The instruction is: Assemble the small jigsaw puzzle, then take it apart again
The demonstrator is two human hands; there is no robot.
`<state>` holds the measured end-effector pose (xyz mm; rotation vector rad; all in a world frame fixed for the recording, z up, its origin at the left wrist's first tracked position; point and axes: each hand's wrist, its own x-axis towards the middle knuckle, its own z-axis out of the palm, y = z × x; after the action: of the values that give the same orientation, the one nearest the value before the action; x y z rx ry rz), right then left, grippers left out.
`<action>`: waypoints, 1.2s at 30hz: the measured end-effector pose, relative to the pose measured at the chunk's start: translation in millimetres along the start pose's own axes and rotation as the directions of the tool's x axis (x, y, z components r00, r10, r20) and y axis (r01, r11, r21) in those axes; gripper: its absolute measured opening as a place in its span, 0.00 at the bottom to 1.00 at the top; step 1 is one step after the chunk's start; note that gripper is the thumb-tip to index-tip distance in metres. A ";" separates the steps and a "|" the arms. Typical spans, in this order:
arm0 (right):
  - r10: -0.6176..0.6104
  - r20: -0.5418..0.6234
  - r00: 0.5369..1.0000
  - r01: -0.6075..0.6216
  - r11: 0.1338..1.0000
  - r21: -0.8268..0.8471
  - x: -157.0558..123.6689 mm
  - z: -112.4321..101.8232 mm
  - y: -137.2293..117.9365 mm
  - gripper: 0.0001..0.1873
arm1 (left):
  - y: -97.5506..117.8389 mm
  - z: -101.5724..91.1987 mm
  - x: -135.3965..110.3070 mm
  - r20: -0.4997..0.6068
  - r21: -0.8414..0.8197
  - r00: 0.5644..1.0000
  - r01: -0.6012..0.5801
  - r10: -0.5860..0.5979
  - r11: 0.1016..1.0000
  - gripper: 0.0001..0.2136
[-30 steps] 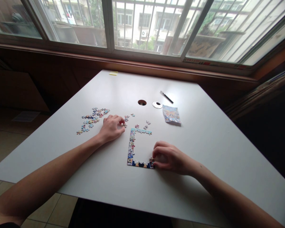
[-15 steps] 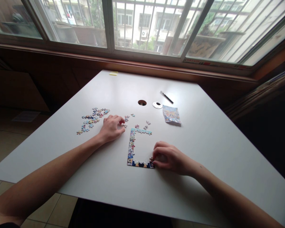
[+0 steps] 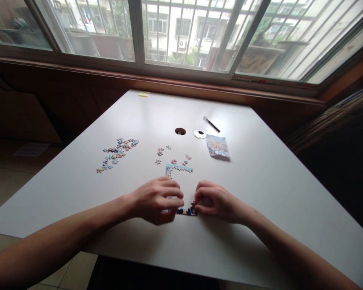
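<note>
A partly joined jigsaw puzzle frame (image 3: 179,168) lies on the white table, its top, left and bottom edges built. My left hand (image 3: 157,199) hovers over its lower left part, fingers curled but apart from the thumb, with no piece visible in them. It hides most of the left edge. At the bottom right corner my right hand (image 3: 213,201) pinches a dark puzzle piece (image 3: 193,204) between thumb and fingers. Several loose puzzle pieces (image 3: 160,152) lie above the frame, and a larger pile of pieces (image 3: 117,151) lies to the left.
A creased picture sheet (image 3: 218,146) lies right of the frame. Behind it are a pen (image 3: 212,124), a round cable-hole cover (image 3: 199,134) and an open cable hole (image 3: 180,131). A yellow note (image 3: 143,94) is at the table's far edge, below the window.
My left hand has moved right and toward me, from the loose pieces to over the puzzle's lower left. My right hand has stayed at the bottom right corner.
</note>
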<state>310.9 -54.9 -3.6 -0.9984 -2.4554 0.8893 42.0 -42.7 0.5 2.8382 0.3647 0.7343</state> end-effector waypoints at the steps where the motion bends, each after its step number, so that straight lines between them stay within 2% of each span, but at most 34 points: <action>1: 0.006 -0.001 1.000 -0.006 1.000 0.007 -0.1 0.0 0.1 0.02 | 9.4 3.9 1.7 0.041 -0.009 0.995 -0.094 0.094 0.996 0.10; 3: 0.018 -0.001 1.000 -0.018 1.000 0.020 -0.3 0.3 0.3 0.03 | 22.9 11.2 4.2 0.091 -0.012 0.975 -0.202 0.202 0.979 0.10; 4: 0.025 -0.003 1.000 -0.025 0.999 0.024 -0.5 0.4 0.4 0.03 | 26.7 14.0 4.9 0.110 -0.006 0.969 -0.220 0.219 0.975 0.10; 9: 0.050 0.006 0.999 -0.050 0.998 0.033 -0.7 0.4 0.0 0.04 | 28.1 17.1 5.4 0.171 0.050 0.970 -0.181 0.170 0.982 0.09; 18: 0.110 -0.019 0.994 -0.110 0.994 0.014 -0.1 2.2 4.9 0.01 | 27.8 15.1 6.1 0.163 0.036 0.974 -0.163 0.155 0.986 0.07; 22: 0.162 -0.116 0.980 -0.170 0.983 -0.063 0.5 1.9 12.0 0.01 | 28.4 14.6 6.2 0.146 0.030 0.976 -0.166 0.160 0.986 0.07; 27: 0.204 -0.243 0.948 -0.242 0.960 -0.138 0.8 -7.4 23.3 0.05 | 27.1 16.3 5.2 0.128 0.034 0.977 -0.176 0.170 0.984 0.07; 33: 0.199 -0.486 0.851 -0.340 0.914 -0.221 0.4 -19.6 56.0 0.06 | 25.3 18.7 4.5 0.132 0.031 0.975 -0.183 0.177 0.983 0.07; 36: 0.179 -0.543 0.820 -0.359 0.900 -0.247 0.8 -21.3 68.7 0.06 | 25.0 17.7 5.0 0.116 0.038 0.977 -0.184 0.179 0.982 0.08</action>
<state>355.9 -7.1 -33.2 -1.5151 -2.0606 0.2080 59.7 -67.2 -6.5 2.9711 0.1084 0.6005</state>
